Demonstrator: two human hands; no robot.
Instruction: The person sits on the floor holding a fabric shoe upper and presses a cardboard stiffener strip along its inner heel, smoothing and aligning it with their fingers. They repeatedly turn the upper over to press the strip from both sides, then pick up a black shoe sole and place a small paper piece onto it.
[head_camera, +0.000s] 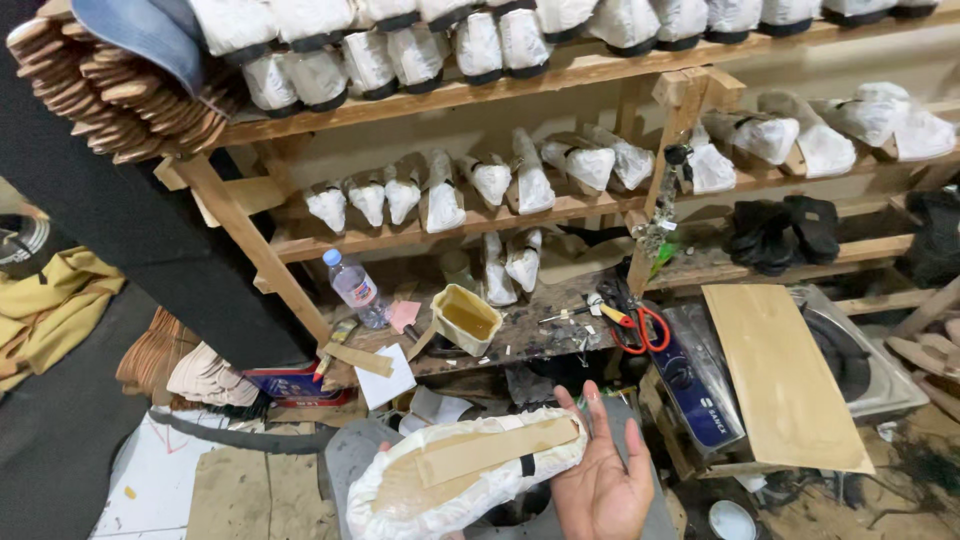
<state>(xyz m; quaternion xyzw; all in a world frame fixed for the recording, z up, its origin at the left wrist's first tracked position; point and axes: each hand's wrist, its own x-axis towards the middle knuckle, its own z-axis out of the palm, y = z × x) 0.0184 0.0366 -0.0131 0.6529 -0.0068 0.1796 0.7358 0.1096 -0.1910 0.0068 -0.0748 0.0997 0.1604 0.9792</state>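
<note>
Wooden shelves along the wall carry rows of plastic-wrapped shoe forms. On the cluttered bench below stand a water bottle, a yellowish glue tub and red-handled scissors; a plywood board leans to the right. The left hand is out of sight. The right hand, palm up, cradles a wrapped shoe last sole-up at bottom centre, fingers loosely curled against its edge. The wrist is cut off by the frame.
</note>
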